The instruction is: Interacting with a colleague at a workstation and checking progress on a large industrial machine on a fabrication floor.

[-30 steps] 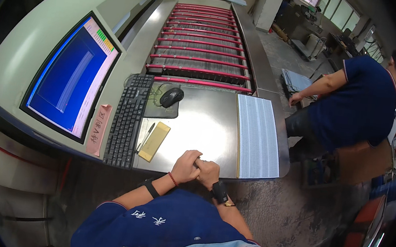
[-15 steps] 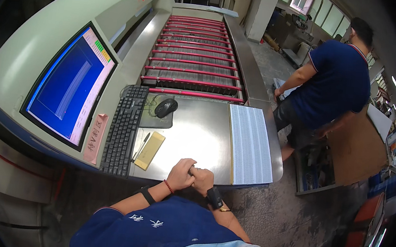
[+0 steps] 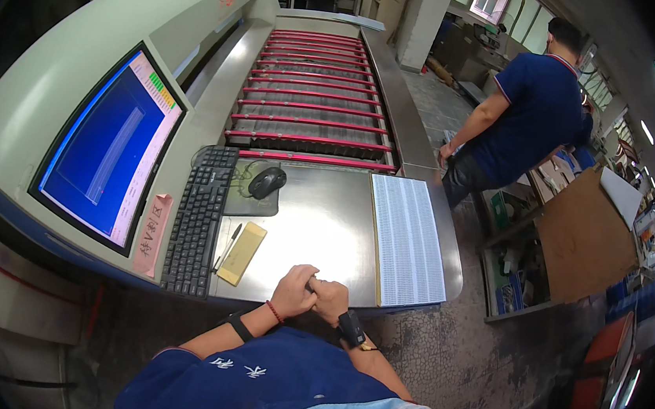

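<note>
My left hand [image 3: 295, 290] and my right hand [image 3: 329, 300] meet at the front edge of the metal table [image 3: 327, 212], in front of my body. Both have curled fingers and touch each other. A small dark spot shows between them; what it is, or whether anything is held, I cannot make out. A yellow pad [image 3: 242, 254] lies left of my hands, with a pen [image 3: 229, 246] along its left side. To the right of my hands, a stack of white printed sheets [image 3: 409, 244] rests near the table's right edge.
A black keyboard [image 3: 198, 223] and a mouse [image 3: 267, 182] on a dark pad [image 3: 252, 207] lie at the left, beside a tilted screen [image 3: 108, 148]. Beyond the table, red bars [image 3: 312, 122] cross the machine bed. A co-worker [image 3: 529, 113] stands at the right, near a brown board [image 3: 584, 237].
The co-worker at the right has moved farther away and turned more from me. My view has shifted slightly; my hands stay together at the table edge.
</note>
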